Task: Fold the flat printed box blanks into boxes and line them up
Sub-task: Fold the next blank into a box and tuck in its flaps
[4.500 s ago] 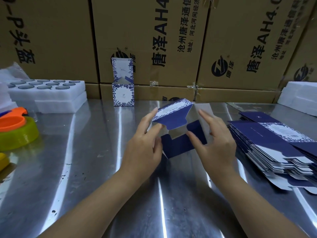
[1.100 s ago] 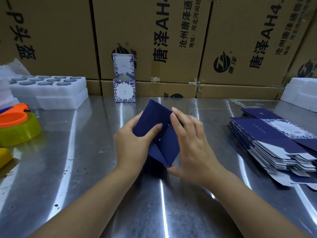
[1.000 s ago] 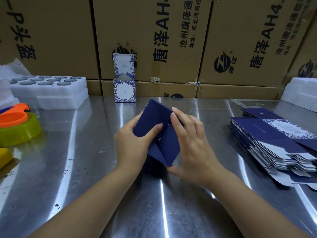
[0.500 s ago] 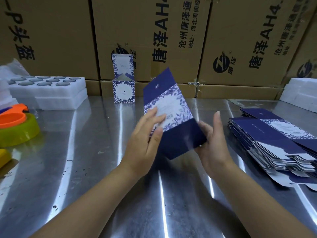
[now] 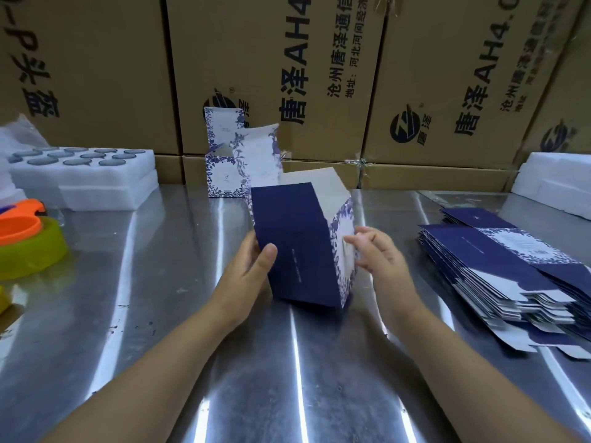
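Observation:
A navy and white floral box (image 5: 297,241) stands formed and tilted on the metal table (image 5: 144,314), its top flaps open. My left hand (image 5: 246,273) grips its left side, thumb on the navy front panel. My right hand (image 5: 377,254) touches the floral right side with loosely bent fingers. A finished box (image 5: 224,177) with its lid up stands at the back, against the cartons. A stack of flat printed blanks (image 5: 499,273) lies on the right.
White foam trays (image 5: 86,174) sit at the back left, more white foam (image 5: 556,183) at the back right. An orange and yellow-green tape holder (image 5: 28,241) is at the left edge. Brown cartons (image 5: 275,75) wall off the back.
The blank was folded between both hands, then turned upright and opened into a box shape. It now stands on the table with the navy panel facing me.

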